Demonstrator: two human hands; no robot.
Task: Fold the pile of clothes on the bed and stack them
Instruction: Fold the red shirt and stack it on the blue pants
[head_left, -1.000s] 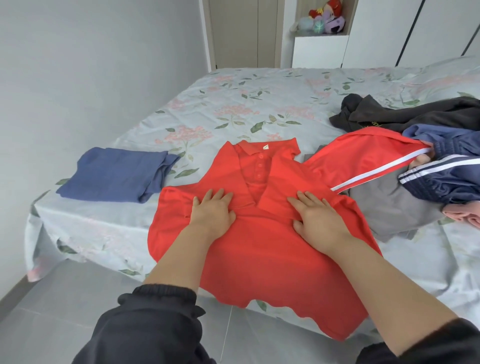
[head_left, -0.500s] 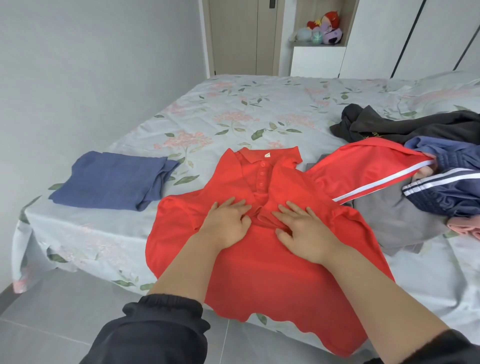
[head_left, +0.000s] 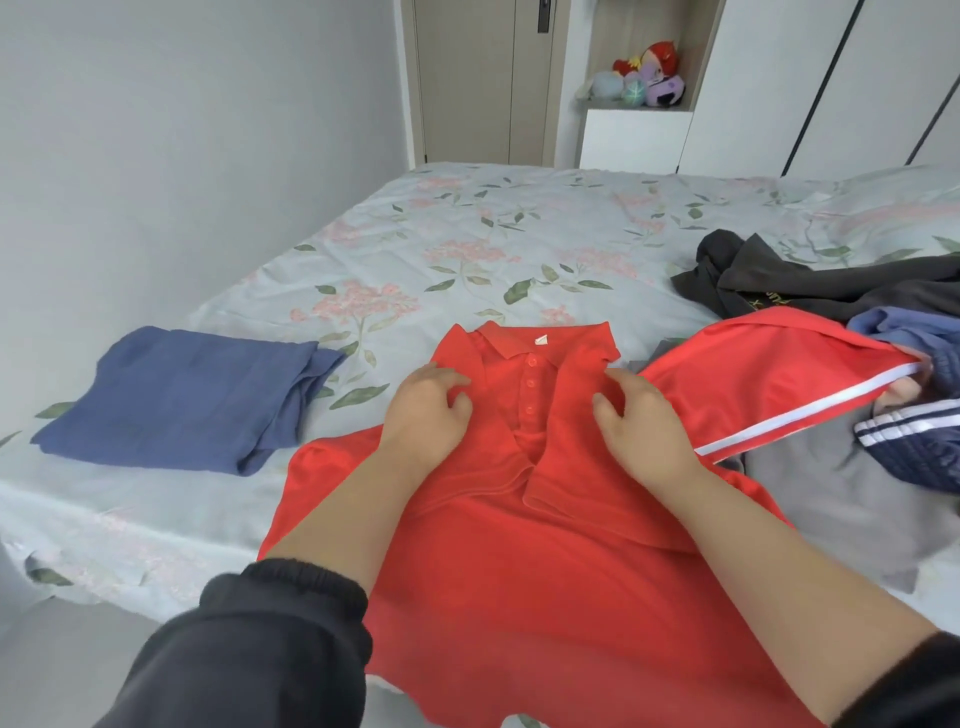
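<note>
The left hand and right hand are moving up the red shirt from chest to shoulders, fingers now pinching the cloth. It is lying face up on the bed, at the near edge; folding is probably starting.

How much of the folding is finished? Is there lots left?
Only a little is done: one folded blue cloth garment lies on the floral bed sheet. In hand now is the red button-collar polo shirt, spread flat, with the left hand and right hand gripping it beside the collar. Still left: the unfolded heap of clothes on the right, red, grey, navy and black pieces.
</note>
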